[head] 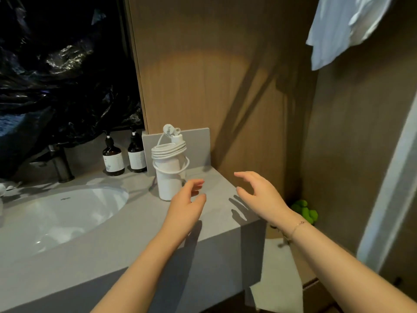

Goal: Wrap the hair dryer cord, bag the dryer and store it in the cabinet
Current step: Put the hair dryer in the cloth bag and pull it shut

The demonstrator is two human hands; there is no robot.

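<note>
Right now the white dryer (170, 177) stands upright on the grey counter (135, 222), close to the back wall. Its white cord (168, 151) is wound in neat loops around the top part, and one loose loop hangs down the right side. The plug (172, 132) sticks up above the loops. A small grey panel (198, 147) stands just behind the dryer.

Both hands are out over the counter, and both are empty. The left hand (188, 204) is just beside the dryer, near its bottom right edge, but I cannot tell if it touches. Its fingers (197, 184) are curled a little and sit loosely together, not pinching anything. The right hand (259, 195) is further right, near the corner of the counter, apart from the dryer. Its fingers (244, 175) are spread a bit and gently bent, holding nothing. A thin bracelet (296, 227) goes around the right wrist.

To the left of the dryer stand two dark bottles (125, 154) with pumps and white labels. A dark tap (62, 163) is further left, and a white sink (67, 206) is set into the counter in front of it. Black plastic (56, 75) covers the space above the sink. A white cloth (338, 30) hangs at the top right. Something green (304, 211) lies low down past the counter's right edge, and a white towel (279, 279) hangs below it.
</note>
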